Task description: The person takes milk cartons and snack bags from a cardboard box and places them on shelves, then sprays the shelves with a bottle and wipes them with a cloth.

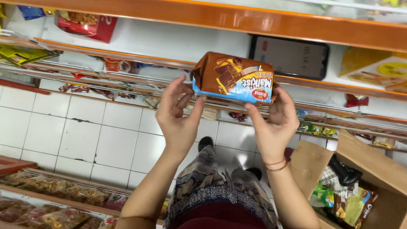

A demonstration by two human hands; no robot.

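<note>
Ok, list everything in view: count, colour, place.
Brown-and-blue plastic biscuit packet: one, held against the white shelf.
Black smartphone: one, lying on the white shelf, behind the packet.
Red snack box: one, shelf upper left.
Yellow carton: one, shelf upper right.
White orange-edged shelf: several tiers.
Open brown cardboard box: one, lower right, holding green and brown packets.
White tiled floor: below.
Bagged snacks: many, lower-left rack.
Left hand: touching the packet's left end.
Right hand: gripping the packet's right end.
</note>
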